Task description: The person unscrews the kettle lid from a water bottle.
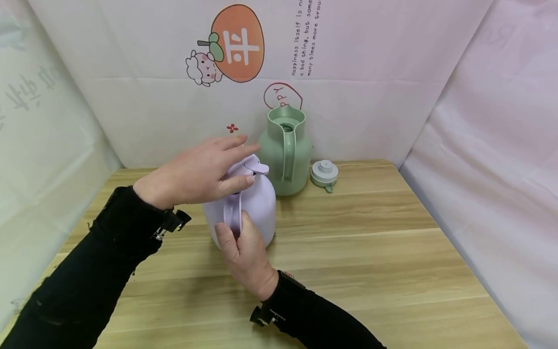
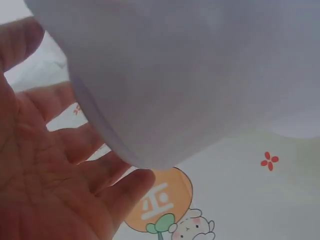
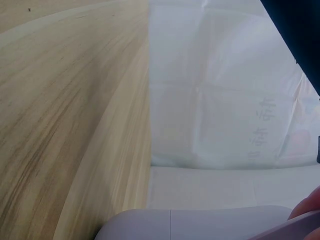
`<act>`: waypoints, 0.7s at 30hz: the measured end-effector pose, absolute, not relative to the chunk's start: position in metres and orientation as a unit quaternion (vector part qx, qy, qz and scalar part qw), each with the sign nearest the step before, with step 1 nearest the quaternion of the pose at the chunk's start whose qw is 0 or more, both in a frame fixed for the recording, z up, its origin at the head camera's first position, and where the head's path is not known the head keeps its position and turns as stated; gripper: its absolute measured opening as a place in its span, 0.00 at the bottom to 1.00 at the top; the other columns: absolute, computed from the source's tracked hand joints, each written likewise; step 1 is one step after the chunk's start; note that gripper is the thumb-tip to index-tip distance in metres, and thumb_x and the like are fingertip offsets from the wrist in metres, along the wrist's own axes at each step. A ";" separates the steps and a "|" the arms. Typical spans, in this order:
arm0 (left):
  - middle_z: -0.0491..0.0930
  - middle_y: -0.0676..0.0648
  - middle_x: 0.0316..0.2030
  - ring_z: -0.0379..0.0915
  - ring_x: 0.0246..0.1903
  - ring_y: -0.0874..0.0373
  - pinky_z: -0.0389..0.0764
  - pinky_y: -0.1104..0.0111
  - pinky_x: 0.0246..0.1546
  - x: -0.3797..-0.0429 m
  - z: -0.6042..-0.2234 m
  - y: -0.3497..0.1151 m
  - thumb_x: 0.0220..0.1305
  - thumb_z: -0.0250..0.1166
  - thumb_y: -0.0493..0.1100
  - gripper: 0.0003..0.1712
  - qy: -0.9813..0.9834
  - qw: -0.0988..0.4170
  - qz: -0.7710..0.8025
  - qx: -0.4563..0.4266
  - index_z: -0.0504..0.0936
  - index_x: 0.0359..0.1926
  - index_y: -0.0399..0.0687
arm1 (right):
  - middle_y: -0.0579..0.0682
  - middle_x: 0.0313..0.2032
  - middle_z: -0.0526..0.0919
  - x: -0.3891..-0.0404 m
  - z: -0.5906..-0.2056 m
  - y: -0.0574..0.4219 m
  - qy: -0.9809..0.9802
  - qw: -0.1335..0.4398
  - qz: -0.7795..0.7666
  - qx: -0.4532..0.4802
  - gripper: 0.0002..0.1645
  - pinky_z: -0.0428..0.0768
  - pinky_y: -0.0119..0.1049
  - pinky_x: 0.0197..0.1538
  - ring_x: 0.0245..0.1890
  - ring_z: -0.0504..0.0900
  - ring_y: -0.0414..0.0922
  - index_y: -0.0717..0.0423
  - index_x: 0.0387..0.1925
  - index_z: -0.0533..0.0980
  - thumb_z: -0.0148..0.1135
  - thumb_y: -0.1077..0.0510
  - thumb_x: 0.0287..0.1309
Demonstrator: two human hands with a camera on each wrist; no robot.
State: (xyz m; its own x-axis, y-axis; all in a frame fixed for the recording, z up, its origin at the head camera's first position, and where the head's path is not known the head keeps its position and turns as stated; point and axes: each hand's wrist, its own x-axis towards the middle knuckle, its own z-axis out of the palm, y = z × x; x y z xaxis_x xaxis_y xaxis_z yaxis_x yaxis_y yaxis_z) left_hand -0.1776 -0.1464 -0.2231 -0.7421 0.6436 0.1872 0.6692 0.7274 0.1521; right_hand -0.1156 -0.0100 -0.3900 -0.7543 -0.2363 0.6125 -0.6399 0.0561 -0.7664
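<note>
A lilac thermos jug (image 1: 261, 206) stands on the wooden table, its handle toward me. My right hand (image 1: 252, 259) grips that handle, thumb on its left side. Over the jug's top lies my left hand (image 1: 198, 172), palm down with fairly straight fingers, thumb by the lilac lid lever (image 1: 257, 167). In the left wrist view, the fingers (image 2: 107, 172) spread beside the jug's pale rim (image 2: 120, 145); whether they press on it I cannot tell. The right wrist view catches only the jug's side (image 3: 200, 222) and part of a finger.
Behind and right of the lilac jug stands a green thermos jug (image 1: 301, 165) with an uncovered mouth. A grey stopper (image 1: 324, 173) with a green tab lies to its right on the wooden table (image 1: 370, 242). Printed white cloth (image 1: 370, 97) hangs behind and at both sides.
</note>
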 end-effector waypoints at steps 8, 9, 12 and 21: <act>0.69 0.37 0.74 0.63 0.74 0.39 0.64 0.44 0.73 -0.180 -0.227 -0.148 0.77 0.55 0.52 0.29 -0.932 0.037 -0.095 -0.349 0.73 0.75 0.50 | 0.53 0.37 0.75 -0.116 -0.389 -0.011 -0.712 0.171 0.609 0.304 0.17 0.77 0.32 0.40 0.36 0.75 0.41 0.65 0.52 0.69 0.48 0.52 0.81; 0.70 0.37 0.73 0.64 0.74 0.39 0.64 0.44 0.73 -0.180 -0.226 -0.147 0.78 0.55 0.51 0.29 -0.930 0.039 -0.095 -0.352 0.73 0.74 0.49 | 0.53 0.38 0.75 -0.116 -0.389 -0.011 -0.712 0.171 0.609 0.304 0.17 0.78 0.32 0.41 0.37 0.76 0.42 0.64 0.52 0.69 0.48 0.51 0.81; 0.72 0.40 0.72 0.65 0.74 0.41 0.64 0.45 0.74 -0.181 -0.226 -0.148 0.78 0.55 0.51 0.28 -0.928 0.047 -0.091 -0.359 0.74 0.73 0.49 | 0.53 0.38 0.75 -0.116 -0.389 -0.010 -0.711 0.166 0.611 0.305 0.17 0.77 0.32 0.41 0.37 0.75 0.42 0.63 0.53 0.69 0.48 0.51 0.81; 0.82 0.44 0.59 0.79 0.57 0.46 0.77 0.49 0.61 -0.182 -0.228 -0.145 0.76 0.60 0.54 0.27 -0.926 0.100 -0.085 -0.355 0.79 0.68 0.46 | 0.52 0.38 0.74 -0.116 -0.389 -0.009 -0.708 0.155 0.617 0.307 0.16 0.76 0.32 0.40 0.36 0.74 0.41 0.62 0.54 0.68 0.47 0.52 0.82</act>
